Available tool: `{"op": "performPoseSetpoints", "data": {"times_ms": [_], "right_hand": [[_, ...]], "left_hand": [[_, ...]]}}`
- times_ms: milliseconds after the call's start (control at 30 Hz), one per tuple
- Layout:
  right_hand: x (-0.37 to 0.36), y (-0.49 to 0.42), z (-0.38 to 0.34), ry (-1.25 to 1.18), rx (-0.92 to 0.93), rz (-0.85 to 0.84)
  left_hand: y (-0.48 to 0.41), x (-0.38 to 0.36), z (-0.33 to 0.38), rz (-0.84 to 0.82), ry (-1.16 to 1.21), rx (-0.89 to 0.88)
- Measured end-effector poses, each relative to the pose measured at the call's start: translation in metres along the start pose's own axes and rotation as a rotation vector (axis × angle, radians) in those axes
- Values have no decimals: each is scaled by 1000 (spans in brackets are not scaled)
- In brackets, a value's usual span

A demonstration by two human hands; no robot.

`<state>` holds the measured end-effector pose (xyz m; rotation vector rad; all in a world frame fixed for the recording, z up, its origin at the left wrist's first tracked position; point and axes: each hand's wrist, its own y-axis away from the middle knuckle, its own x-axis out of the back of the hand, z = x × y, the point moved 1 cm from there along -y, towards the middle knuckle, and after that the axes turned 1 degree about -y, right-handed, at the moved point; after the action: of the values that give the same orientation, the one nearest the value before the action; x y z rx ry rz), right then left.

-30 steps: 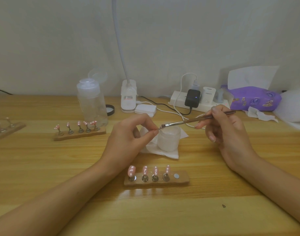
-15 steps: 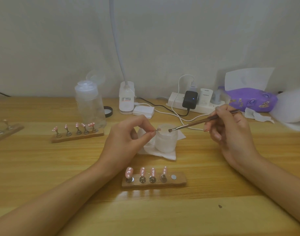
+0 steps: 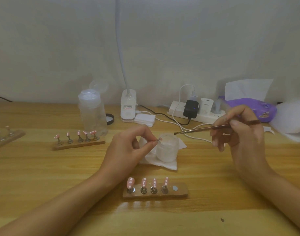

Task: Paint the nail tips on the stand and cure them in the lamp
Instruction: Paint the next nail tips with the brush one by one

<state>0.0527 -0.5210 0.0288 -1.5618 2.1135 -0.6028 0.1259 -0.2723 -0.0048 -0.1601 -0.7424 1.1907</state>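
The left hand [image 3: 127,149] pinches 1 nail tip [image 3: 160,139] by the jar [image 3: 167,150]; the right hand [image 3: 239,133] grips the brush [image 3: 202,129], apart from it. The tiny tip could slip, smearing its paint. 4 others sit on the stand [image 3: 179,192].

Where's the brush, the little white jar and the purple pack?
brush [image 3: 205,128], head view, middle of its thin shaft.
white jar [image 3: 166,150], head view, its frosted side wall.
purple pack [image 3: 264,109], head view, its top face.

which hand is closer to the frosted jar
Left. The left hand pinches a nail tip at the left rim of the jar; the right hand, holding the brush, is off to its right, apart.
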Motion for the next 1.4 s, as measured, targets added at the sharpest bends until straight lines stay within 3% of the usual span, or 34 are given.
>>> {"op": "performPoseSetpoints", "data": {"times_ms": [167,500,667,933,1133,1400], "right_hand": [[-3,5,-1,102,82,-37],[9,-2,2,77,-46,112],[7,-6,-8,11,-4,123],[-27,-5,-27,353,68,-187],[-61,-10,-28,596,21,-374],[-89,-5,-22,377,-52,-424]], "left_hand": [[0,-1,0,-2,-18,0],[1,-1,3,2,-19,3],[1,-2,2,-18,9,24],[-6,8,3,-4,398,127],[-5,15,9,-151,636,79],[-7,18,0,-271,734,104]]}}
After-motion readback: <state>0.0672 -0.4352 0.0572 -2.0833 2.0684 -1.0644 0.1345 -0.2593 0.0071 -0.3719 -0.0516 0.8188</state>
